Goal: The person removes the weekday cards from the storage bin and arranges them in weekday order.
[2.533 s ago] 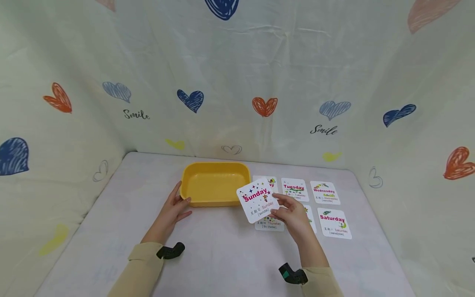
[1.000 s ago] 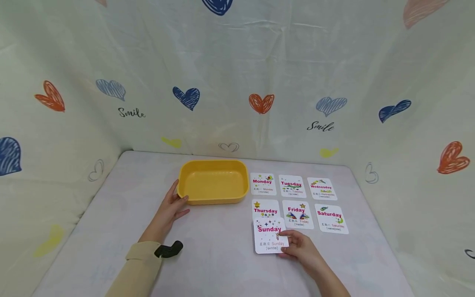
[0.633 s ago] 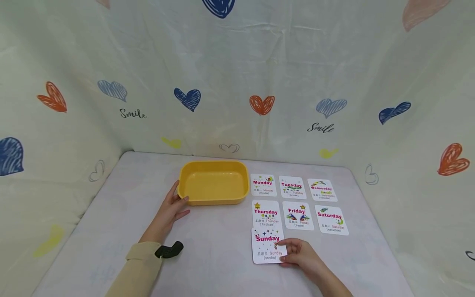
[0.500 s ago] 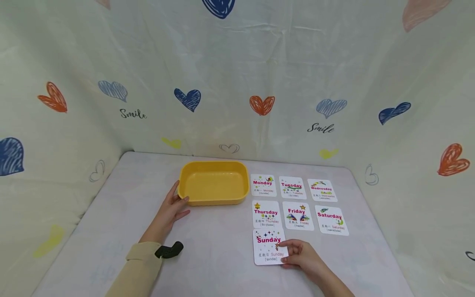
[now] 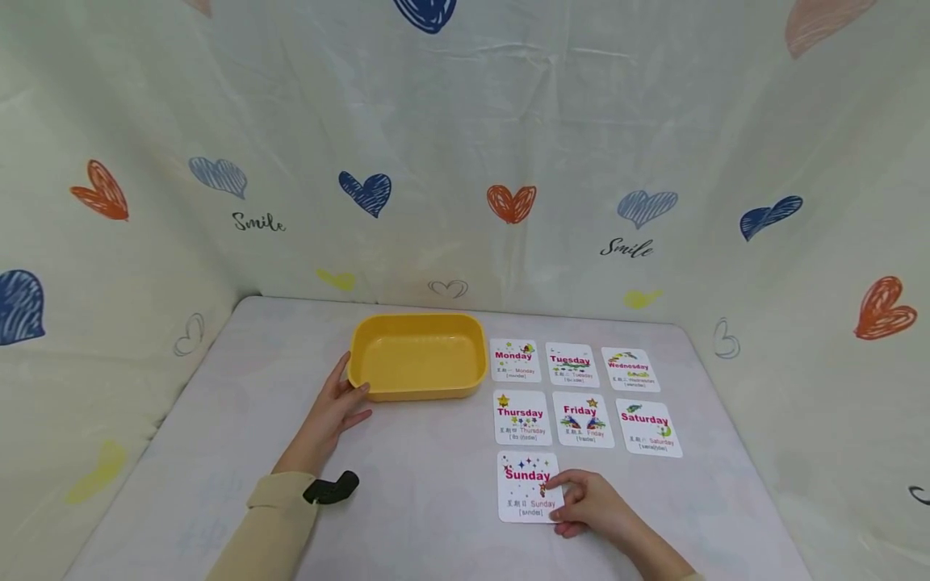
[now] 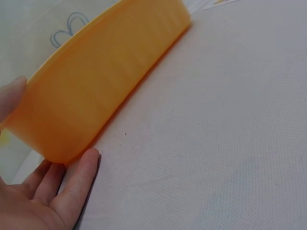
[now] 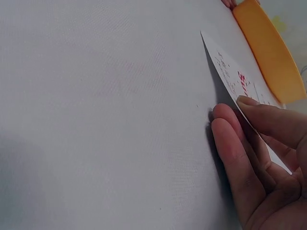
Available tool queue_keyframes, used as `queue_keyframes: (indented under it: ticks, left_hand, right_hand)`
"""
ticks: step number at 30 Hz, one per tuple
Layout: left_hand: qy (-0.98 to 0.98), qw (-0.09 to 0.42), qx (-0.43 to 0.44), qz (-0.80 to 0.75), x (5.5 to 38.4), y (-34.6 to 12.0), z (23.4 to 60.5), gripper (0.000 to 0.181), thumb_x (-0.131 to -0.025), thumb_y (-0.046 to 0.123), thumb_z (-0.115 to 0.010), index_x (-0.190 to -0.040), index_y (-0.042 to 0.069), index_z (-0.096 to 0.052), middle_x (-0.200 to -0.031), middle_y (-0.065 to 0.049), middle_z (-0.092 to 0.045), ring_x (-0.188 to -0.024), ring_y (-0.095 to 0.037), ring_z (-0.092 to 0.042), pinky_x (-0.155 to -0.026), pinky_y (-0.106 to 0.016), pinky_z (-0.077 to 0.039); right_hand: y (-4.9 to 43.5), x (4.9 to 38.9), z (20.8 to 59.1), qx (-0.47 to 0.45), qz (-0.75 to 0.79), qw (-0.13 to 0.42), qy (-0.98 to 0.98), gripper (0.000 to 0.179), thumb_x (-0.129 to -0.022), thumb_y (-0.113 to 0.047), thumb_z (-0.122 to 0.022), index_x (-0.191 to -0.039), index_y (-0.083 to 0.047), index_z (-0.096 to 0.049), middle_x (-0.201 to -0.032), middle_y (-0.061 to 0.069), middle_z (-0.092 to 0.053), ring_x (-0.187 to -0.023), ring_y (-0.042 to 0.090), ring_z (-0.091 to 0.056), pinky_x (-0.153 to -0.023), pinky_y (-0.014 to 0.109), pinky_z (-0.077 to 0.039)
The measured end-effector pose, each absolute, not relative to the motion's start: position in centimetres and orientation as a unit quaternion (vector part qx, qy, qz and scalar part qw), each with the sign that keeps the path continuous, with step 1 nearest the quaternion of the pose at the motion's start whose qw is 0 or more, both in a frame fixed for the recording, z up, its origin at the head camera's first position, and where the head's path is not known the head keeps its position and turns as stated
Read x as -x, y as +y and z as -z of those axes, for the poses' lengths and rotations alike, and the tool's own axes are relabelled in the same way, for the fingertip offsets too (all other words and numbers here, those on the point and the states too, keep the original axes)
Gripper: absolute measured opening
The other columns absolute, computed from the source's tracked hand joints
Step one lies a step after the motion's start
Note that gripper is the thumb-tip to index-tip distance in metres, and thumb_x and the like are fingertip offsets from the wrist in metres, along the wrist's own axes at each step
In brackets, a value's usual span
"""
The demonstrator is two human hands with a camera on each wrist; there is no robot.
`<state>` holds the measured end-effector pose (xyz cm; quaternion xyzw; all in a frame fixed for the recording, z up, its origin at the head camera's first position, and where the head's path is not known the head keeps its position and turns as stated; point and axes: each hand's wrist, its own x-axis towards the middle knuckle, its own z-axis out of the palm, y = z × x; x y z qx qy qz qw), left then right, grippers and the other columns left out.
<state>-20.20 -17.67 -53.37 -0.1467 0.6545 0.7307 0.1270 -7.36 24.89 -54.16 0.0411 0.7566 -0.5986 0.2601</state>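
Observation:
A white card printed "Sunday" (image 5: 519, 492) is at the front of the card group, and my right hand (image 5: 596, 508) pinches its right edge. In the right wrist view, the thumb lies on the printed face of the card (image 7: 224, 72) and fingers are under it; the near edge is tilted up over a shadow. My left hand (image 5: 328, 420) holds the front left corner of a yellow plastic tray (image 5: 417, 395). The left wrist view has the thumb at the rim and other fingers by the base of the tray (image 6: 100, 72).
Six-day rows of cards lie face up behind the Sunday card: Monday (image 5: 515, 367), Tuesday (image 5: 572, 376), Wednesday (image 5: 630, 381), then Thursday (image 5: 521, 428), Friday (image 5: 584, 436), Saturday (image 5: 649, 442). A heart-printed curtain (image 5: 450, 121) encloses the white table (image 5: 421, 500).
My right hand has brought the Sunday card from over the Monday and Thursday cards toward me, straightened and lowered below Thursday. My left hand stays at the tray.

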Motion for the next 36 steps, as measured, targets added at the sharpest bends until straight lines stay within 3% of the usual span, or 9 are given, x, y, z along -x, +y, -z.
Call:
queue_keyframes:
  ticks: [22, 36]
  left_hand:
    - [0.666, 0.128, 0.136, -0.722, 19.9, -17.5, 52.8, 0.082, -0.095, 0.021, -0.065, -0.155, 0.043, -0.013, -0.148, -0.018, -0.031, -0.124, -0.032, -0.046, -0.092, -0.042, -0.052]
    - [0.684, 0.130, 0.171, -0.698, 20.3, -17.5, 52.7, 0.084, -0.094, 0.018, -0.067, -0.156, 0.040, -0.015, -0.144, -0.019, -0.032, -0.116, -0.031, -0.050, -0.086, -0.039, -0.056]
  right_hand:
    - [25.2, 8.6, 53.2, 0.000, 0.518, 0.305, 0.799, 0.036, -0.077, -0.002, -0.079, -0.109, -0.004, -0.063, -0.064, 0.007, -0.061, -0.051, 0.017, -0.064, -0.048, 0.030, -0.056]
    - [25.6, 9.3, 51.5, 0.052, 0.484, 0.357, 0.797, 0.031, -0.083, -0.006, -0.073, -0.113, -0.010, -0.064, -0.070, 0.008, -0.064, -0.050, 0.015, -0.061, -0.042, 0.022, -0.049]
